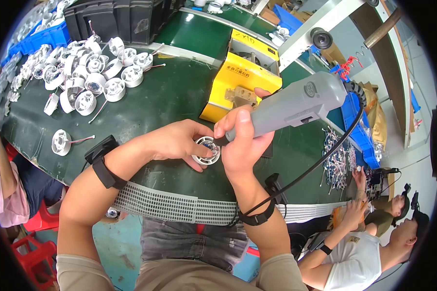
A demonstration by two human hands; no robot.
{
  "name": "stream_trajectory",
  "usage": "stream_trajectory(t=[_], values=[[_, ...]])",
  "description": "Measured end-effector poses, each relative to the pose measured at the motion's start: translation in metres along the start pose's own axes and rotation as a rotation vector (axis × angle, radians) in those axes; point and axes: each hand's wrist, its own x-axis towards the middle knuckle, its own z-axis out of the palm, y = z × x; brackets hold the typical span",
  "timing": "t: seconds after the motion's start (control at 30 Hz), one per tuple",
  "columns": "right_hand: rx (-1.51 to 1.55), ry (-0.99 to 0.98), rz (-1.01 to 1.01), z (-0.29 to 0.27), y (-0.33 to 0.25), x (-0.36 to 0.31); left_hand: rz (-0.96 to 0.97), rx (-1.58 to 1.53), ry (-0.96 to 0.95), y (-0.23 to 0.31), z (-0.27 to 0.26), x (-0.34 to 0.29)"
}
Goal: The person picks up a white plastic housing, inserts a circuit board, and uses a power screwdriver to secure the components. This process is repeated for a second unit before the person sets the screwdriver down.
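My left hand [175, 139] holds a small white round housing [208, 161] against the green work surface, with its fingers closed at the rim and over the opening. Part of a circuit board or metal inner part shows inside the housing. A grey electric screwdriver [296, 104] lies in my right hand [247, 145], tilted, its thin end towards the housing. The screwdriver's tip is hidden behind my fingers, so contact with the housing cannot be told. Just beyond my hands stands a yellow screw feeder [240, 80].
Many white housings with short wires [94, 72] are heaped at the far left; a single housing [60, 142] lies nearer. A black crate [116, 22] stands behind. Wire bundles [336, 157] and a blue bin [359, 131] are on the right. The screwdriver's black cable [325, 162] loops past my right forearm. Co-workers sit on both sides.
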Motion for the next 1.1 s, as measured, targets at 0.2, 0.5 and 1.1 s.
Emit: stream_trajectory(t=[0.2, 0.5, 1.1], values=[[-0.019, 0.057, 0.031, -0.004, 0.002, -0.002, 0.008, -0.011, 0.007, 0.000, 0.001, 0.005], [-0.018, -0.019, 0.026, -0.003, 0.020, 0.000, -0.059, 0.031, 0.136, 0.016, 0.013, -0.003], [-0.089, 0.054, -0.002, 0.000, 0.017, -0.001, -0.014, 0.025, 0.107, -0.007, -0.005, 0.007]])
